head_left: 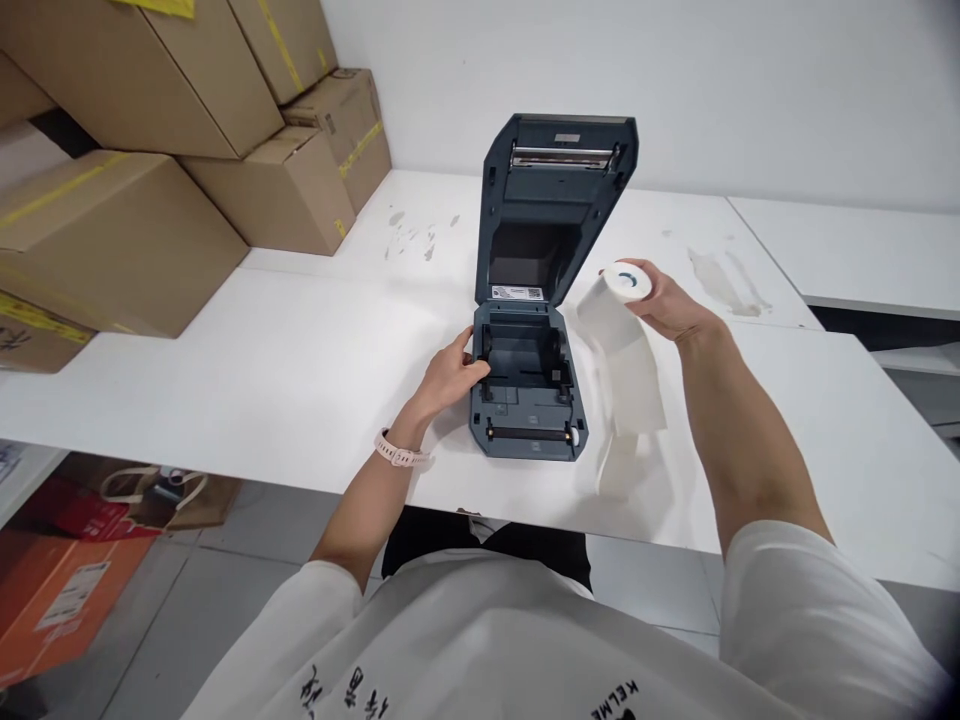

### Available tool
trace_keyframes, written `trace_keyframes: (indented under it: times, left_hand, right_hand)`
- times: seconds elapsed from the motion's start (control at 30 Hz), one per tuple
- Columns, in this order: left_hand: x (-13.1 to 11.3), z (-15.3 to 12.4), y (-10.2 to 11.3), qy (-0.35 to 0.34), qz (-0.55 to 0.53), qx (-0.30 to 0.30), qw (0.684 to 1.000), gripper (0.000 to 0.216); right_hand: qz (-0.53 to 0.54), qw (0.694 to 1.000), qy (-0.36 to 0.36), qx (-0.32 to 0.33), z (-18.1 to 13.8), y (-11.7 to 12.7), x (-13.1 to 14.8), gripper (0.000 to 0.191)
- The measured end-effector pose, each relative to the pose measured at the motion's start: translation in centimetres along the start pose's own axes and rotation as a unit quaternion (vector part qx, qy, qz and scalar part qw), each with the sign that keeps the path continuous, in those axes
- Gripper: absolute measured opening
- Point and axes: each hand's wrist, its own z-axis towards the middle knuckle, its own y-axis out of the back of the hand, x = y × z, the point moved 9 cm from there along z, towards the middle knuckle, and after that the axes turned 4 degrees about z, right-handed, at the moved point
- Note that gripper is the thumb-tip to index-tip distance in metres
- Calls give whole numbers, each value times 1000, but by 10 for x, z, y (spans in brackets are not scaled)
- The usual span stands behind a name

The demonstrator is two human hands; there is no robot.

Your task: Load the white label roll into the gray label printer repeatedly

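- White cylindrical paper roll: ten o'clock in my right hand, fingers curled round it, paper strip trailing to six.
- Dark-grey plastic printer, lid raised: three o'clock from my left hand, half-curled onto its edge.

"What's the person wearing?"
"A white shirt with short, loose sleeves. Black characters mark one side of its front; black letters, reading KELME, mark the other."
"Left wrist?"
"A pale pink strap, pierced with holes."
"And below the hem?"
"Black bottoms, only partly visible."
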Motion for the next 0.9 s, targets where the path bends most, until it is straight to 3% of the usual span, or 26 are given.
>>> trace_keyframes:
  times: [0.17, 0.3, 0.5, 0.67, 0.77, 0.9]
  left_hand:
    - [1, 0, -1, 6, -12, -2, 1000, 77]
    - [1, 0, -1, 5, -26, -9, 1000, 78]
    - [4, 1, -2, 9, -17, 1, 1000, 79]
    - [4, 2, -1, 0, -17, -7, 1000, 77]
    - [4, 3, -2, -8, -22, -12, 1000, 74]
    - [2, 2, -2, -14, -28, -17, 999, 72]
  right_hand:
    - [-29, 999, -34, -9, 14, -11, -32, 85]
    - [-24, 999, -38, -13, 3, -5, -38, 98]
    - [-16, 999, -41, 22, -81, 29, -41, 74]
    - [-63, 990, -89, 92, -131, 7, -55, 52]
    - [-38, 993, -63, 95, -133, -10, -37, 46]
    - [-43, 990, 43, 127, -123, -48, 38, 49]
